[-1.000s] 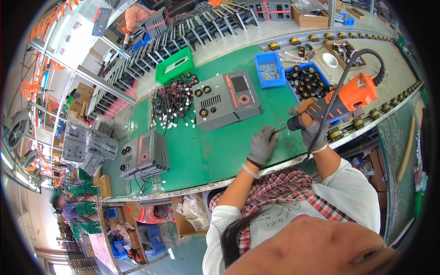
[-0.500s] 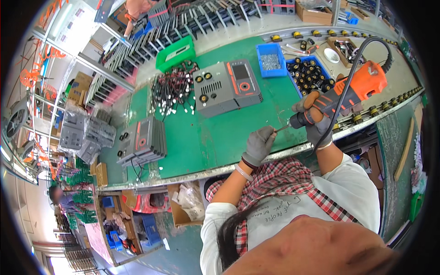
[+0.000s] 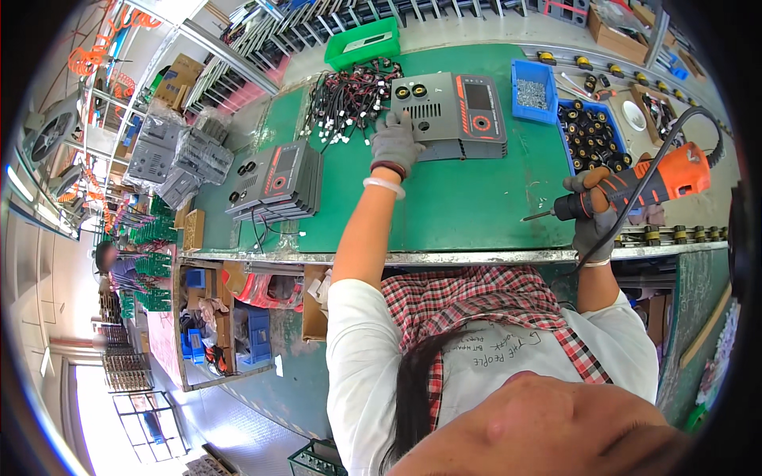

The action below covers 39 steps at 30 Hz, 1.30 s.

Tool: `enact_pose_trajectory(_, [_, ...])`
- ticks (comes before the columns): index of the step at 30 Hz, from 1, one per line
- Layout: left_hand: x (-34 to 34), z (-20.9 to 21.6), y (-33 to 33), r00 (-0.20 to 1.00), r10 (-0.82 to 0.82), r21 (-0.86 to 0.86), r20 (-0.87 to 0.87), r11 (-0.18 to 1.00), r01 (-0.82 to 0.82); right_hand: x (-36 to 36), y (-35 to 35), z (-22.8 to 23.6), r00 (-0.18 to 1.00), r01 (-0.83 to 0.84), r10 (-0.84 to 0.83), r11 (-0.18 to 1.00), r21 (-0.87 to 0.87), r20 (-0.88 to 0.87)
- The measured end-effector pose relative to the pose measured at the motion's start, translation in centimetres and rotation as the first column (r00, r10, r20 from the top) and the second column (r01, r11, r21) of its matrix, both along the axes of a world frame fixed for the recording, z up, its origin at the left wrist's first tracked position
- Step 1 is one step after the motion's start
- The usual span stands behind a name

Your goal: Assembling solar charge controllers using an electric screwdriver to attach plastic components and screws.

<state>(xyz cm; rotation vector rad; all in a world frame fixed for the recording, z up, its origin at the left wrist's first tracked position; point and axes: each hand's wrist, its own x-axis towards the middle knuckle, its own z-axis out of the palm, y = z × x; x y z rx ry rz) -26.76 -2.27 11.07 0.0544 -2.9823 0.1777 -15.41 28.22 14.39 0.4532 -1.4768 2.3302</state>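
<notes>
Left hand: off the drill bit and away! Half a second ago this gray-gloved left hand point(image 3: 395, 143) was pinching the tip; now it has reached up to the panel stack, while the whole view has swung a little.
Left grip: fingers laid over the stack's lower left corner, slightly spread; whether they hold anything under there, I cannot tell.
Right hand: the gloved right hand point(image 3: 594, 214) stays wrapped around the drill, fingers closed about the front of its body.
Drill: orange and black, the drill point(image 3: 623, 186) is up near the bench's front edge, with its thin bit point(image 3: 540, 216) pointing left, bare along its length.
Panel stack: mid-bench on the green tabletop point(image 3: 468, 198) sits the gray panel stack point(image 3: 460, 107), with a dark screen window, an orange-ringed dial and two black round fittings at its upper left.
Second stack: over to the left, another stack of gray panels point(image 3: 278, 182), thin black leads trailing at its front.
Wires: between the stacks, toward the back, a tangle of wires point(image 3: 349, 95) with white plugs; just behind it, a green tray point(image 3: 365, 57).
Bins: right of the panels, a blue screw bin point(image 3: 535, 113), and beside it a larger blue bin point(image 3: 568, 155) full of black round parts.
</notes>
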Motion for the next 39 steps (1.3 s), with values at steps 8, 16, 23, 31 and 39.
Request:
enact_pose_trajectory(8, [-1.7,-1.5,-2.9,0.982,-0.189,0.365,0.004,0.915,0.175,0.2,1.2,0.8,0.995,0.084,-0.085,0.996,0.023,0.048])
enact_pose_trajectory(16, [7.4,1.1,-4.7,0.938,-0.241,0.393,-0.25,0.86,0.326,1.0,0.1,3.4,0.976,-0.127,0.074,0.959,-0.255,-0.206])
enact_pose_trajectory(23, [19.6,-3.9,-7.7,0.906,-0.423,0.449,-0.013,0.807,0.384,0.8,-1.1,4.6,0.882,-0.43,0.238,0.761,-0.486,-0.408])
enact_pose_trajectory(31, [18.8,-5.4,-8.1,0.824,-0.565,0.366,0.032,0.774,0.517,0.5,-3.3,3.3,0.945,-0.323,0.273,0.861,-0.393,-0.178])
enact_pose_trajectory(39, [8.0,-3.6,-10.7,1.0,0.016,0.597,0.001,0.802,-0.013,-0.8,-2.8,2.7,0.981,-0.155,0.109,0.934,-0.32,-0.158])
